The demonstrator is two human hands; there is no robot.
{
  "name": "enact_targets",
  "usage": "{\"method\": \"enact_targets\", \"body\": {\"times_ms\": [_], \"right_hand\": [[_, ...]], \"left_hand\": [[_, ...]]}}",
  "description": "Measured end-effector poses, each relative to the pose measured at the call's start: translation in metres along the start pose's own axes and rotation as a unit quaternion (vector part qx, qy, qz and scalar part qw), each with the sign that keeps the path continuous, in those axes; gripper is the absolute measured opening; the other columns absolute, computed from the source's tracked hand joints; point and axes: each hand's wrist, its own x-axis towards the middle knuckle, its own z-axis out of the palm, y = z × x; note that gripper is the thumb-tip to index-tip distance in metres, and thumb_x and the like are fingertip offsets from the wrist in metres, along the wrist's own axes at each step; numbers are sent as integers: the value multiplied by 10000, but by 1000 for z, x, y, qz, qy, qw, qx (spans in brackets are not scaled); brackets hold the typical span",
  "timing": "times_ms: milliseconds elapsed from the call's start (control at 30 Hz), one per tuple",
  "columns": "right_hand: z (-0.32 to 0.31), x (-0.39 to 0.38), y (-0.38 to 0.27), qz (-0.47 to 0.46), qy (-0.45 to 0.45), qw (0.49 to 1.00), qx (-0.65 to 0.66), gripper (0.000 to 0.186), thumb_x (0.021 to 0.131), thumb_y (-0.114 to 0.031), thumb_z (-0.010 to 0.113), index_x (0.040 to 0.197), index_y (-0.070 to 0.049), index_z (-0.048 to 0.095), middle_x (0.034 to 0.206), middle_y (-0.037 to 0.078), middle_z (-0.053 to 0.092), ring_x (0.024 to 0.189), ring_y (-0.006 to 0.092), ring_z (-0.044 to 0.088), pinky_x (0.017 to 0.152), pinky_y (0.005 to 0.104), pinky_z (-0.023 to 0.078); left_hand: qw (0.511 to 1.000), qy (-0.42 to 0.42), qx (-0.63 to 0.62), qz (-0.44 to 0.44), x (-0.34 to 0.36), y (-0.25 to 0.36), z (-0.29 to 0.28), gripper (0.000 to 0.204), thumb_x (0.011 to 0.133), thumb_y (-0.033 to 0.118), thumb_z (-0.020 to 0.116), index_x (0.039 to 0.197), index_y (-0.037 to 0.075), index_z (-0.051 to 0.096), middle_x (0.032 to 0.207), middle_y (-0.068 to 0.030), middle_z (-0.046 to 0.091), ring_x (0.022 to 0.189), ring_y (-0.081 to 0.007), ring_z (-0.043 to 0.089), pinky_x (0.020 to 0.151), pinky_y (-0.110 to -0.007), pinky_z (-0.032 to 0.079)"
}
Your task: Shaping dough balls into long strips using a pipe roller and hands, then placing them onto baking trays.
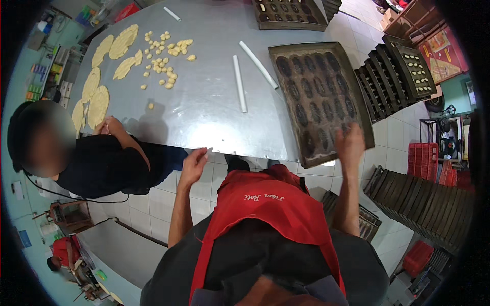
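My left hand (pixel 194 166) is at the near edge of the metal table, its fingers apart and nothing visible in them. My right hand (pixel 350 145) is over the near right corner of a dark baking tray (pixel 317 104); its fingers are blurred, and whether they touch the tray I cannot tell. Rows of dark oval marks cover the tray, which lies at the table's right side. Two white rods, a nearer one (pixel 239 84) and a slanted one (pixel 259 65), lie left of the tray. Small dough balls (pixel 162 64) are scattered farther left.
Flat dough sheets (pixel 98 107) lie along the table's left side, where a co-worker (pixel 102 166) stands. Another tray (pixel 291 14) with a few pale pieces is at the far edge. Stacked trays (pixel 385 76) stand to the right, with more stacked trays (pixel 421 204) at the lower right.
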Motion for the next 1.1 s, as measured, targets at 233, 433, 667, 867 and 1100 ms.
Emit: {"method": "enact_targets", "body": {"times_ms": [233, 433, 667, 867, 1100], "right_hand": [[141, 29, -245, -104, -212, 940, 245, 688, 977, -259, 792, 1559, -30, 506, 1270, 270, 679, 1112, 427, 711, 952, 500, 592], [186, 7, -290, -74, -308, 943, 103, 818, 932, -83, 689, 1683, -47, 367, 1275, 262, 618, 1224, 460, 637, 1014, 519, 573], [148, -42, -223, -71, -225, 970, 62, 691, 859, -36, 676, 1540, -38, 559, 1205, 231, 638, 1152, 438, 623, 998, 524, 540], [179, -3, -240, -95, -162, 970, 152, 335, 961, -117, 704, 1290, -55, 700, 1144, 157, 668, 1107, 373, 625, 985, 518, 505], [171, -2, -259, -349, -211, 885, 225, 424, 931, -44, 711, 1355, -57, 714, 1225, 140, 683, 1193, 359, 626, 1043, 488, 500]], "left_hand": [[978, 178, 34, 107, 203, -49, -81, 401, 1020, 302, 758, 1291, 6, 734, 1123, -175, 807, 989, -330, 771, 876, -415, 597], [929, 295, 219, 54, 313, -71, -136, 280, 964, 227, 769, 1078, -26, 726, 902, -202, 759, 928, -425, 692, 882, -475, 574], [988, 103, -65, 96, 241, -50, -29, 124, 947, -6, 668, 1052, 59, 656, 893, -83, 692, 851, -175, 688, 776, -325, 557], [987, -51, 48, 144, 196, 48, 28, 445, 955, 56, 760, 1392, 64, 675, 1384, -167, 691, 1072, -300, 749, 956, -426, 594], [919, 1, 272, 284, 160, 53, 10, 713, 1058, 293, 618, 1698, 56, 411, 1793, -260, 261, 1641, -499, 248, 1315, -606, 241]]}}
